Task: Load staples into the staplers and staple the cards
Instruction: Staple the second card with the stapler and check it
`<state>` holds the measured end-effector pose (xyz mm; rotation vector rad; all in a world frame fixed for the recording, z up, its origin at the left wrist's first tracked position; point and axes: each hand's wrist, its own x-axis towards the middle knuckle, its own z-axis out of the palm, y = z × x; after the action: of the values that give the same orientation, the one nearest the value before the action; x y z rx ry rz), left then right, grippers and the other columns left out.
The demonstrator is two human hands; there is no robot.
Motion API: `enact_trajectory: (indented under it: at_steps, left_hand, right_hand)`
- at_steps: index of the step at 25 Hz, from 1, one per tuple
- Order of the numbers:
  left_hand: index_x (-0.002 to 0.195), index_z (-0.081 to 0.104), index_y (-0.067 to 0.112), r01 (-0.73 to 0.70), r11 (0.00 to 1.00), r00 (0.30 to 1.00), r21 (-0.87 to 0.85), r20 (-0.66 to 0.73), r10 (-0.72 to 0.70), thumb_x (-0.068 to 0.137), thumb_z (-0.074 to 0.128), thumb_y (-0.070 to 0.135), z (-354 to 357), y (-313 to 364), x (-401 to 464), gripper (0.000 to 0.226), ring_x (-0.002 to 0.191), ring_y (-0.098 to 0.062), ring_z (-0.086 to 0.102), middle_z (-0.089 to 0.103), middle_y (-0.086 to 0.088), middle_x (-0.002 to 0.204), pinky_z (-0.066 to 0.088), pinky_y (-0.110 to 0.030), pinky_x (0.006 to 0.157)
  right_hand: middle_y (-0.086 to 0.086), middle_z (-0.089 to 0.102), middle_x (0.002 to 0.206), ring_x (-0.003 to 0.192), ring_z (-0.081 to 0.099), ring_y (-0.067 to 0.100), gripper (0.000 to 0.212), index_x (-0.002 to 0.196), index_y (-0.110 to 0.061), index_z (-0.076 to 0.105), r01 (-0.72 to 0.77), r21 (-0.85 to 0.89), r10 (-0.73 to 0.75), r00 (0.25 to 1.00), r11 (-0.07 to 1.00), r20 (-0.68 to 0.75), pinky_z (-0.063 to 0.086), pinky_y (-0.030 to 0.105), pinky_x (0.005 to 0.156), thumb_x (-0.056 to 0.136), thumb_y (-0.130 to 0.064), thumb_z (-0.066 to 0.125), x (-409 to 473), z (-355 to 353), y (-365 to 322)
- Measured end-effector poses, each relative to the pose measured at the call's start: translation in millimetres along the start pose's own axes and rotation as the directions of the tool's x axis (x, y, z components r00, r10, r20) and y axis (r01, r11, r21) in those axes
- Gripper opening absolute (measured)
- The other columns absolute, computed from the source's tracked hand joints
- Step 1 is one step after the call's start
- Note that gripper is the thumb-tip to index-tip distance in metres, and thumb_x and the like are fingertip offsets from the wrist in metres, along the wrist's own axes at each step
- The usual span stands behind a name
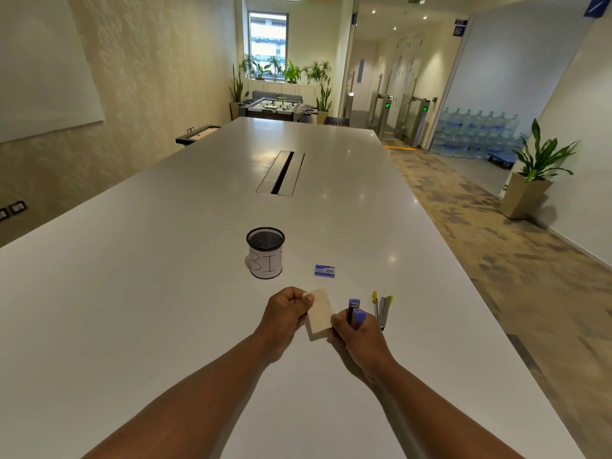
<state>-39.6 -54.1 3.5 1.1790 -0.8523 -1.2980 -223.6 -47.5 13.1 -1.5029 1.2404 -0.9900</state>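
My left hand (287, 309) pinches the far left corner of a cream card (320, 313), held just above the white table (165, 309). My right hand (359, 339) grips a purple stapler (354, 312) at the card's right edge. A yellow stapler (382, 309) lies swung open on the table just right of my right hand. A small blue staple box (325, 271) sits beyond the card.
A black mesh cup labelled BIN (265, 252) stands beyond my left hand. A cable hatch (281, 172) runs along the table's middle. The table's right edge drops to a carpeted walkway with a potted plant (536, 173).
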Motion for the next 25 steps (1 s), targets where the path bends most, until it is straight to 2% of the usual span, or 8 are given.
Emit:
enact_trajectory:
  at_steps: [2,5,8,10,14,16,20,25]
  left_hand:
    - [0.091,0.066,0.011,0.010,1.000,0.999,0.002,0.033,-0.010,0.097,0.066,0.017,-2.1,0.1,0.3,0.008,0.087,-0.020,0.071,0.075,-0.009,0.089,0.058,-0.028,0.075]
    - [0.089,0.071,0.016,0.011,1.000,0.994,-0.006,0.104,-0.010,0.088,0.072,0.014,-3.6,2.1,-2.2,0.002,0.072,-0.014,0.067,0.070,-0.007,0.078,0.056,-0.027,0.070]
    - [0.109,0.069,0.010,0.019,0.999,0.987,-0.050,0.159,-0.011,0.089,0.072,0.009,-3.9,2.7,-2.9,0.021,0.088,-0.021,0.074,0.077,-0.012,0.094,0.058,-0.032,0.079]
    - [0.116,0.066,0.006,0.021,0.998,0.985,-0.060,0.170,-0.010,0.093,0.070,0.005,-3.6,3.2,-3.3,0.024,0.097,-0.025,0.074,0.077,-0.014,0.098,0.059,-0.033,0.083]
    - [0.102,0.071,0.010,0.023,0.999,0.992,-0.029,0.122,-0.019,0.100,0.061,0.011,0.8,3.2,-4.7,0.010,0.087,-0.019,0.070,0.074,-0.011,0.092,0.057,-0.026,0.079]
    - [0.089,0.074,0.017,0.025,1.000,0.994,-0.014,0.103,-0.023,0.103,0.058,0.016,2.6,3.4,-4.9,0.021,0.079,-0.014,0.063,0.071,-0.006,0.087,0.054,-0.023,0.074]
    - [0.098,0.073,0.006,0.036,0.999,0.992,-0.026,0.120,-0.033,0.099,0.063,0.012,0.0,3.9,-4.4,0.012,0.086,-0.013,0.073,0.077,-0.010,0.093,0.056,-0.022,0.076]
    - [0.101,0.074,0.006,0.018,0.998,1.000,-0.065,0.007,-0.018,0.097,0.067,0.013,-6.8,3.9,-0.6,0.011,0.060,-0.010,0.055,0.066,-0.007,0.076,0.046,-0.025,0.061]
  right_hand:
    - [0.007,0.068,0.064,0.060,0.063,0.018,0.029,0.070,-0.014,0.066,-0.018,0.107,0.023,0.999,0.994,-0.043,0.054,0.030,0.062,0.098,-0.021,0.063,2.0,-1.6,2.1]
    - [0.007,0.063,0.058,0.057,0.059,0.022,0.036,0.063,-0.020,0.066,-0.008,0.196,0.023,0.997,0.981,-0.078,0.053,0.036,0.058,0.098,-0.017,0.063,3.9,-2.7,5.5]
    - [0.007,0.062,0.059,0.057,0.057,0.023,0.031,0.067,-0.021,0.068,-0.001,0.218,0.018,0.997,0.976,-0.076,0.053,0.035,0.057,0.098,-0.020,0.064,4.7,-2.6,6.8]
    - [0.009,0.062,0.060,0.057,0.056,0.023,0.027,0.070,-0.020,0.069,0.008,0.222,0.005,0.998,0.975,-0.058,0.052,0.035,0.057,0.097,-0.021,0.065,4.5,-2.7,6.1]
    - [0.012,0.060,0.061,0.058,0.054,0.025,0.029,0.067,-0.020,0.068,-0.010,0.239,0.025,0.998,0.971,-0.060,0.050,0.036,0.058,0.096,-0.015,0.065,3.6,-3.0,3.9]
    - [0.014,0.058,0.061,0.059,0.053,0.028,0.032,0.065,-0.021,0.066,-0.024,0.256,0.042,0.997,0.966,-0.065,0.049,0.038,0.059,0.096,-0.012,0.064,3.3,-2.9,2.7]
    - [0.014,0.057,0.060,0.057,0.052,0.027,0.032,0.065,-0.022,0.066,-0.018,0.291,0.044,0.995,0.957,-0.086,0.047,0.039,0.061,0.096,-0.016,0.065,1.7,-4.2,0.3]
    - [0.020,0.056,0.068,0.049,0.046,0.022,0.026,0.078,-0.012,0.063,-0.014,0.409,0.045,0.997,0.913,-0.066,0.039,0.030,0.045,0.094,-0.032,0.067,0.3,-5.0,-5.7]
